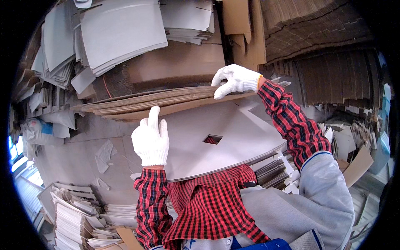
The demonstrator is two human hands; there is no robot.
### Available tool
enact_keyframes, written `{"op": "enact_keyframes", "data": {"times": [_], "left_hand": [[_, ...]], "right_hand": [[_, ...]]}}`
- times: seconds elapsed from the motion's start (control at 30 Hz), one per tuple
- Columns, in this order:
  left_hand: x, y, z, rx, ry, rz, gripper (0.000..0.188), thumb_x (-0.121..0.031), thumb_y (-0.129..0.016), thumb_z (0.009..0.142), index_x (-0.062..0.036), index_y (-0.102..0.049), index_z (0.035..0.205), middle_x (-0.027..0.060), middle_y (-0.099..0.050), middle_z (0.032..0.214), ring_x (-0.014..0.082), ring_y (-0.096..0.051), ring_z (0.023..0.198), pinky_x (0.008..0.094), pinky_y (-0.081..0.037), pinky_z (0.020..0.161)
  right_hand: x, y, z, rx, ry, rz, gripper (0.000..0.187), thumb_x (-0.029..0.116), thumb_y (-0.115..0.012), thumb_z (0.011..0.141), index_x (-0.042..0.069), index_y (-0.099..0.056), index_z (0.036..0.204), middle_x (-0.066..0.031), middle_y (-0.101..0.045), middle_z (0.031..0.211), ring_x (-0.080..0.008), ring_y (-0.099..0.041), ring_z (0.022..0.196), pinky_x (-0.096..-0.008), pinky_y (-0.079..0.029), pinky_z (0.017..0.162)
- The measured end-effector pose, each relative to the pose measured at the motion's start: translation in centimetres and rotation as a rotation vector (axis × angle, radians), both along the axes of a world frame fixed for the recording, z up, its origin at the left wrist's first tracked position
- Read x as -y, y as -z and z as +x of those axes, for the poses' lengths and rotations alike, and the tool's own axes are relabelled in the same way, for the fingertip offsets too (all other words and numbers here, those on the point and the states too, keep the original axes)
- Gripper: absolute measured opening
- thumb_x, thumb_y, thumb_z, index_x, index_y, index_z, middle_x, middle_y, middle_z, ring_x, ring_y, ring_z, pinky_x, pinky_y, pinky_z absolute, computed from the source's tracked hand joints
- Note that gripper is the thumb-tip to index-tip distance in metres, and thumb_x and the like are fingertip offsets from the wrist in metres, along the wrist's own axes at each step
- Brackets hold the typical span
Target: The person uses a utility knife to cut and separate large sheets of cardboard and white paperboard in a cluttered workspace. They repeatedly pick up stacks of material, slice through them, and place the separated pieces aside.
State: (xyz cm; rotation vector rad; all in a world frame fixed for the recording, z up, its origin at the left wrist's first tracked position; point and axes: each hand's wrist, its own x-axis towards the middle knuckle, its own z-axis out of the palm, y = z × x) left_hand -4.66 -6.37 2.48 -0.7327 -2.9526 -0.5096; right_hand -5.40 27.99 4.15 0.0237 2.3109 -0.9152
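Observation:
A thin stack of brown cardboard sheets (166, 98) stands on edge in front of me, reaching across from left to right. My right hand (238, 81), in a white knitted glove, pinches its upper edge near the right end, thumb on the near side. Against the near lower side of the stack, my left hand (151, 139), gloved the same, has its index finger stretched up and appears to grip nothing. Below both hands lies a large white cardboard sheet (187, 146) with a small square hole cut through it, close to my body.
White sheets (123, 31) are piled beyond the stack. Tall bundles of brown cardboard (312, 31) stand at the far right. Paper scraps (104, 156) lie on the floor at left, near more piled white sheets (71, 216). A loose cardboard piece (359, 166) leans at right.

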Motion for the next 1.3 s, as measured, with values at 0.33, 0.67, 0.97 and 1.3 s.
{"op": "enact_keyframes", "data": {"times": [0.33, 0.67, 0.97, 1.3], "left_hand": [[0.3, -2.5, 0.3, -0.241, 0.184, 0.114, 0.026, -0.026, -0.085, 0.073, -0.0126, -0.069, 0.088, 0.0105, -0.059, 0.124, 0.0358, -0.053, 0.118, 0.0509, -0.043, 0.1], [-0.6, -0.9, 0.4, 0.018, 0.198, -0.055, 0.065, -0.031, -0.067, 0.088, -0.009, -0.05, 0.147, 0.014, -0.041, 0.158, 0.0388, -0.035, 0.146, 0.0582, -0.023, 0.119], [0.4, -0.5, 1.2, -0.01, 0.237, 0.005, 0.059, -0.029, -0.068, 0.088, -0.01, -0.055, 0.142, 0.0161, -0.044, 0.156, 0.0415, -0.036, 0.145, 0.0565, -0.029, 0.116], [0.7, -0.6, 2.4, -0.057, 0.232, 0.072, 0.057, -0.027, -0.075, 0.082, -0.0107, -0.06, 0.136, 0.0129, -0.054, 0.142, 0.0391, -0.045, 0.136, 0.055, -0.033, 0.113]], "right_hand": [[0.1, 0.1, 0.0, -0.006, 0.011, -0.026, 0.064, 0.051, -0.085, 0.071, 0.0, -0.075, 0.109, -0.0165, -0.07, 0.11, -0.0283, -0.066, 0.105, -0.0364, -0.052, 0.093], [0.0, 0.2, 0.2, -0.039, -0.004, -0.035, 0.068, 0.057, -0.082, 0.071, 0.001, -0.075, 0.108, -0.0171, -0.072, 0.107, -0.0298, -0.067, 0.102, -0.037, -0.052, 0.09], [0.2, -0.1, 0.0, -0.01, 0.008, -0.067, 0.06, 0.047, -0.085, 0.072, -0.001, -0.075, 0.107, -0.0158, -0.071, 0.108, -0.027, -0.066, 0.101, -0.0362, -0.052, 0.091], [0.0, 0.1, 0.2, -0.034, 0.02, -0.062, 0.06, 0.048, -0.086, 0.073, -0.001, -0.075, 0.106, -0.016, -0.071, 0.106, -0.0261, -0.066, 0.1, -0.0351, -0.052, 0.09]]}}
